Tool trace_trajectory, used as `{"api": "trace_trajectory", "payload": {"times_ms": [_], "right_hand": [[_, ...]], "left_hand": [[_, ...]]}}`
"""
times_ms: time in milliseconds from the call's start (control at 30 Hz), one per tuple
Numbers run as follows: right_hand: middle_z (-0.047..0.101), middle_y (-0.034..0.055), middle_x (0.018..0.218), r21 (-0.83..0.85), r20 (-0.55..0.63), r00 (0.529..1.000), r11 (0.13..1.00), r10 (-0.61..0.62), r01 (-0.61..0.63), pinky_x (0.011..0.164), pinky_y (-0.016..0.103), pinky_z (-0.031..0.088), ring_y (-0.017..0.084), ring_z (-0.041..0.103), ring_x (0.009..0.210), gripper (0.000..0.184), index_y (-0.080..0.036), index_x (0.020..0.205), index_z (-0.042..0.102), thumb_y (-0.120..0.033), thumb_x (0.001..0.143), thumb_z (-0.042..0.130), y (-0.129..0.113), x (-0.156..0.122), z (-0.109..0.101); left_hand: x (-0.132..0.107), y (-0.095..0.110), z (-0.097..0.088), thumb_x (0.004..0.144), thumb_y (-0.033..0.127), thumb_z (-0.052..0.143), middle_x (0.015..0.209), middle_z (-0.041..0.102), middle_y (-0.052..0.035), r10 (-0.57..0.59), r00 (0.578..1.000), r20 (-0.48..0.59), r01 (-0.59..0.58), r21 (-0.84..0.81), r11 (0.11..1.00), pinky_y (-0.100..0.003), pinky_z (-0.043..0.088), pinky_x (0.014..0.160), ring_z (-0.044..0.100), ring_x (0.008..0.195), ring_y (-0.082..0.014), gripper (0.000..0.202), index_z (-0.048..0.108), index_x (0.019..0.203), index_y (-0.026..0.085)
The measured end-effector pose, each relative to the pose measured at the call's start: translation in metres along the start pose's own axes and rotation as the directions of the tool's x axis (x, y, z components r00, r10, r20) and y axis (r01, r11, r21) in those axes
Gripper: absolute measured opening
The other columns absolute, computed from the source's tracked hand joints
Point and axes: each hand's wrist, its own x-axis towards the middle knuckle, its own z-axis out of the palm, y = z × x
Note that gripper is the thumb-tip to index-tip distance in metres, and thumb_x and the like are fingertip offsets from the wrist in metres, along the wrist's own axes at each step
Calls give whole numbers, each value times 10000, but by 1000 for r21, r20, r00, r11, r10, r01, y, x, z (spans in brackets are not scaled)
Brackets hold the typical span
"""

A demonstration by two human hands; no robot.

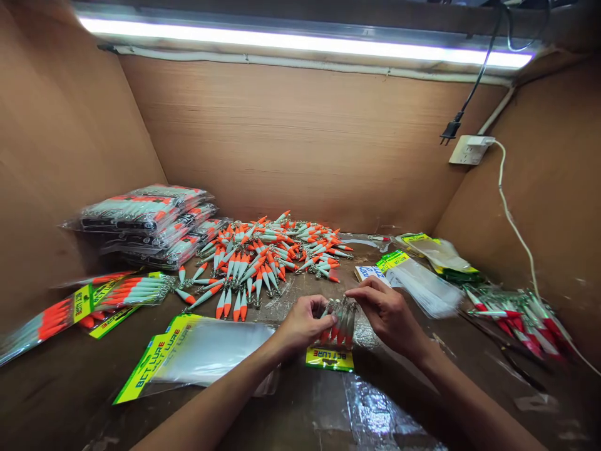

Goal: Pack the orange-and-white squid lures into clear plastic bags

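Low in the middle, my left hand [305,322] is closed on the near-left side of a clear bag of fishing lures [345,329], thumb across its front. Orange-and-pale lures show through the plastic, hooks upward, and the yellow printed header hangs at the bottom, upside down to me. My right hand [387,310] pinches at the bag's upper right edge, by the hooks; what exactly lies between its fingertips is too small to tell. Just beyond both hands spreads a heap of loose orange-and-pale lures [263,257].
Flat clear bags with yellow headers [206,351] lie front left, near filled lure bags [126,291]. Packed bundles [141,219] are stacked behind. At right are more clear bags [417,282], red-and-white lures [521,319] and dark-handled pliers [511,357]. A plug [451,130] dangles above.
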Motion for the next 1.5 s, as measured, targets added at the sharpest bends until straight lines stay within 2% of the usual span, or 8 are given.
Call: {"api": "trace_trajectory", "payload": {"times_ms": [300,400,533,633,767,1000,1333,1500], "right_hand": [[613,71,925,-20,9,1000,1000,-16,17,734,320,507,207,611,846,235,-254,1063,722,-228,985,501,-2,1,-1],[604,74,948,-26,22,1000,1000,-14,15,757,322,505,207,602,862,267,-258,1138,699,-214,991,480,-1,1,-1],[577,66,928,-39,95,995,999,-14,18,756,320,494,198,582,840,331,-278,1243,660,-207,1003,443,1,-1,0],[582,67,924,-18,111,994,1000,-11,13,757,315,485,198,584,850,305,-263,1188,690,-213,1000,456,1,0,-1],[630,62,911,25,85,994,997,74,-76,752,317,476,200,600,835,244,-250,1139,717,-273,985,530,0,3,-6],[674,47,879,110,148,973,974,180,-197,744,310,471,194,616,816,190,-245,1023,771,-329,935,625,1,6,-15],[677,35,877,118,201,958,966,203,-230,752,288,472,173,630,822,161,-212,974,759,-306,927,637,3,5,-12],[677,29,883,105,197,959,968,203,-226,751,283,469,166,631,815,163,-215,972,745,-319,936,624,5,4,-10]], "left_hand": [[-4,-3,3,837,284,600,667,538,27,24,1000,8,-24,11,1000,-224,305,557,445,601,-110,163,619,769,138],[-5,0,4,855,294,583,677,528,32,48,999,-4,-48,25,999,-224,309,565,437,614,-111,167,610,782,146],[-4,3,2,817,280,626,674,519,36,70,998,-8,-69,101,992,-225,321,589,440,633,-115,149,596,751,150],[-5,4,2,819,298,625,667,523,36,64,998,-9,-62,130,990,-227,321,586,438,619,-114,164,597,750,152],[-5,5,4,828,320,619,669,538,39,55,998,-8,-54,119,991,-228,326,584,435,599,-112,170,603,773,159],[-8,6,4,819,302,641,664,509,48,126,992,-1,-123,209,970,-229,305,575,416,607,-106,163,601,752,159],[-10,11,7,873,275,563,709,557,33,69,995,70,-79,151,985,-229,322,594,455,637,-114,146,610,821,147],[-11,8,10,868,267,554,688,532,38,42,998,51,-47,114,992,-228,332,589,440,618,-110,141,580,792,151]]}}
